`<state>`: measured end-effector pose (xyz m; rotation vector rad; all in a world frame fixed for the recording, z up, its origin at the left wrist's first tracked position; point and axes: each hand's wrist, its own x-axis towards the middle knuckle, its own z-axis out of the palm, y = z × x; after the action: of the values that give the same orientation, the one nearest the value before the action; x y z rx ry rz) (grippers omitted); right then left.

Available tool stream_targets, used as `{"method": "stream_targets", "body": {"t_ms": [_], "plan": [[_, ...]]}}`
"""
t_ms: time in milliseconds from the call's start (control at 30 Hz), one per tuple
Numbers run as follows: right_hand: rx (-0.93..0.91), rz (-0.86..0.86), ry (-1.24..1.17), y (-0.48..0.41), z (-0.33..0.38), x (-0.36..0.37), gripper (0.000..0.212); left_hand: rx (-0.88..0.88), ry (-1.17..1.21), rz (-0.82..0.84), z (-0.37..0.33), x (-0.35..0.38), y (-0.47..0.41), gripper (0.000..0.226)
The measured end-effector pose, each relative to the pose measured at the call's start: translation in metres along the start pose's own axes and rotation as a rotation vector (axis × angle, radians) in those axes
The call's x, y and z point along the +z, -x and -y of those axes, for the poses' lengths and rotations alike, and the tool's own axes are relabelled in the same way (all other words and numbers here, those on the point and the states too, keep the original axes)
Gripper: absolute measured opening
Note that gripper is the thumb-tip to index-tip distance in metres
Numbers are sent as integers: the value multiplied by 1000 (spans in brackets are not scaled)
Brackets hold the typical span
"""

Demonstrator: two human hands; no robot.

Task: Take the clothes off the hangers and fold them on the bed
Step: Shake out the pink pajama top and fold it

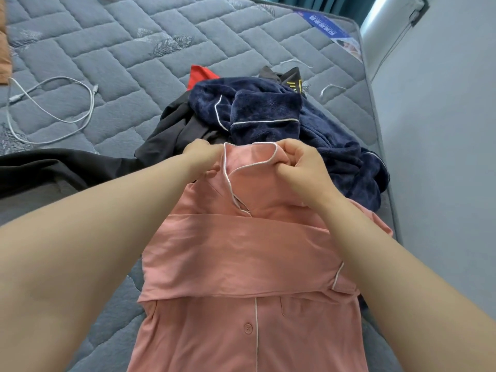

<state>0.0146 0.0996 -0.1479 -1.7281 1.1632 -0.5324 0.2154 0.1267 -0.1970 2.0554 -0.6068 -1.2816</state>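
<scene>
Pink pyjama top (pixel 241 264) lies front-up on the bed (pixel 120 49), collar at the far end, hem running out of the bottom of the view; buttons and white piping face up. One sleeve is laid flat across the chest as a band, its piped cuff at the right; folding of this piece is begun, not finished.

Left grip (pixel 200 157) is closed on the left side of the collar, fingertips hidden behind the cloth; right grip (pixel 300 162) has its fingers curled and pinches the piped lapel on the right side. Both hold the top at the neckline. No hanger shows at the collar or anywhere in view; I judge it already out of this piece.

Left to do, as far as I can see: a heap just beyond the collar — a crumpled navy fleece garment (pixel 281 124) with white piping on top, a black garment (pixel 174 135) under it and to the left, a bit of red cloth (pixel 200 75) behind. None of it is folded; no finished stack is in view. Judgement: early in the task, with one piece in hand and several waiting.

Surface: bare grey quilted mattress, no sheet. A white cable (pixel 53 108) lies looped at the left, well apart from the clothes; another dark garment (pixel 53 165) is spread along the left edge; a blue printed label (pixel 330 28) sits at the far right corner. Room: a pale wall (pixel 442 130) runs close along the bed's right side; a teal curtain (pixel 322 1) hangs at the top.
</scene>
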Motion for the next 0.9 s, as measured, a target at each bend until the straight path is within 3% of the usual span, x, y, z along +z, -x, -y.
{"method": "stream_targets", "body": {"t_ms": [133,200,267,333,400,567,767,900], "plan": [[108,17,141,10,-8,-7,27,4,-148,107,6,-8,1,24],[138,58,347,19,-14,-16,38,12,-214,102,15,-16,2,16],[132,91,547,28,-18,-24,51,35,-362,82,28,-25,2,31],[105,142,656,37,-21,-28,54,87,-507,25,35,-26,4,54],[59,157,708,42,-25,-26,47,132,-506,-88,37,-18,9,63],[12,-59,754,42,-38,-19,33,217,-459,-256,40,-5,8,57],[-13,4,792,48,-45,-29,41,178,-567,28,67,-34,12,54],[-17,168,923,57,-42,-34,55,188,-830,159,74,-53,25,91]]}}
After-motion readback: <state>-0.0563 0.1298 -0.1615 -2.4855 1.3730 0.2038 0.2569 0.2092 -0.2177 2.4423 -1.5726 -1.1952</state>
